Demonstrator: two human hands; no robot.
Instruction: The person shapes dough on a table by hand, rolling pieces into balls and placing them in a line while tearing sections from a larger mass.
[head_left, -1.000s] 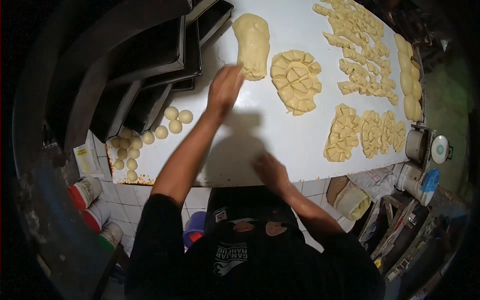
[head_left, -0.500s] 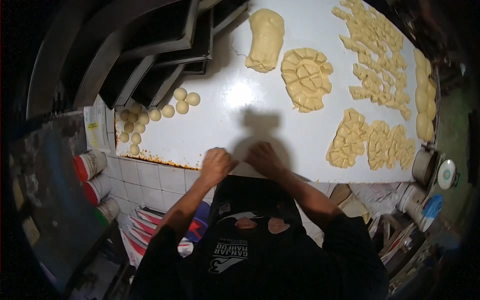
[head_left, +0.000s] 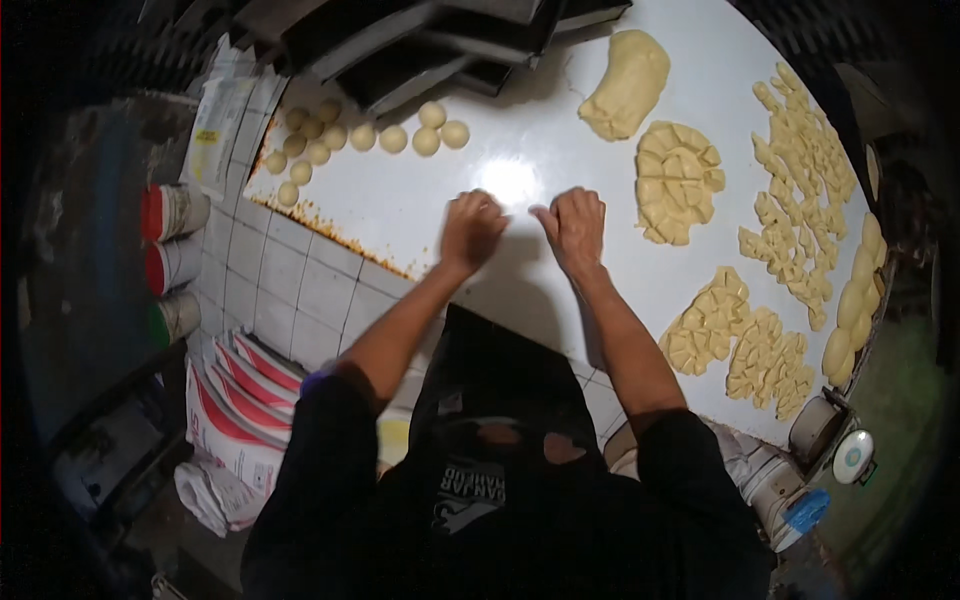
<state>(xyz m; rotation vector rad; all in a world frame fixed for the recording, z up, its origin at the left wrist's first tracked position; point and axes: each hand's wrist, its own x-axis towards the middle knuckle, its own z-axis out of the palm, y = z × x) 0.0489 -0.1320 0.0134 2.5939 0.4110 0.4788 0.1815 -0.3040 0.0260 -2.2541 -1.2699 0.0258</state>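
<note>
Both my hands are over the white tabletop (head_left: 380,215), a short gap between them. My left hand (head_left: 473,232) is slightly smeared by motion, its fingers curled down; whatever they may cover is hidden. Beside it, my right hand (head_left: 577,228) has its fingers bent under and its thumb pointing toward the left hand; anything beneath the palm is out of sight. Small round dough balls (head_left: 425,141) lie in a loose line beyond and left of my left hand. To the right of my right hand sits a flat round of dough (head_left: 678,182) cut into pieces.
A thick dough roll (head_left: 628,85) lies at the back. Cut dough pieces (head_left: 795,190), further scored dough portions (head_left: 708,320) and smooth dough lengths (head_left: 855,300) occupy the right side. Dark metal pans (head_left: 430,60) are stacked at the far left. Lidded buckets (head_left: 175,265) stand beyond the table's left edge.
My hands have moved from the table's near edge farther onto the tabletop, and their fingers now point away from me. The view has turned, shifting the table and dough around.
</note>
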